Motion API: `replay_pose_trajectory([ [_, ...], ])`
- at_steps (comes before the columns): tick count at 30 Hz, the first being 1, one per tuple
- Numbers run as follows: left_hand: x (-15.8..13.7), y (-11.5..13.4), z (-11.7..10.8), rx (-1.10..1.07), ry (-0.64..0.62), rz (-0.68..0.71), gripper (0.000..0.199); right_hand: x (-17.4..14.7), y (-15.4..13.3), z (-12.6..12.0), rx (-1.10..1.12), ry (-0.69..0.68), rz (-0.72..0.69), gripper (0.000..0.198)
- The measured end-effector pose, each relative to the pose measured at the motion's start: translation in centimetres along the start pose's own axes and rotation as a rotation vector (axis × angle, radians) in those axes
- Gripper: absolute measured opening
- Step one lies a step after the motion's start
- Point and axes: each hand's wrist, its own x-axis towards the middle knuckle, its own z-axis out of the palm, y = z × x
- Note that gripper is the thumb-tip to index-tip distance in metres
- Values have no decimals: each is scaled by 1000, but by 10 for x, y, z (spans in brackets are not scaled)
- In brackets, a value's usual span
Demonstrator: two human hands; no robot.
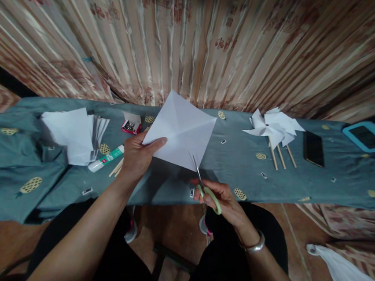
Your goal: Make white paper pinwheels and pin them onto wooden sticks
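White paper sheet (183,129): one, creased, held above the middle of the cloth-covered surface (235,162).
Left hand (140,153): gripped the sheet's left corner between thumb and fingers.
Right hand (220,199): gripped one pair of scissors (214,198); the blades stood slightly apart at the sheet's near corner, but whether they were cutting, I could not tell.
Pinwheels (276,127): overlapping near the far edge, right half, with three sticks (273,155) countable.
Phone (314,148): one, beside them.
Blue-framed device (369,136): one, at the far right corner.
Paper stack (71,138): one, toward the left end.
Red box (132,118): one, with small metal pins (129,126), near the far edge.
Glue tube (106,159): one, beside the stack.
Loose sticks (116,169): at least two, partly hidden by the left wrist.
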Motion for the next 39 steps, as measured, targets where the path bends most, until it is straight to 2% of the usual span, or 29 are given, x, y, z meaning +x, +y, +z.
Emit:
replay_pose_trajectory([
  [9,-1,1,0,-6,-6,-16,25,0,-2,0,-24,-1,-9,57],
  [23,1,-2,-3,25,1,4,27,-4,6,0,-31,-5,21,47],
  [33,0,0,-2,3,-9,-8,26,-2,7,0,-32,-5,57,50],
  [39,0,0,-2,0,-8,-21,33,-2,8,0,11,-6,77,47],
])
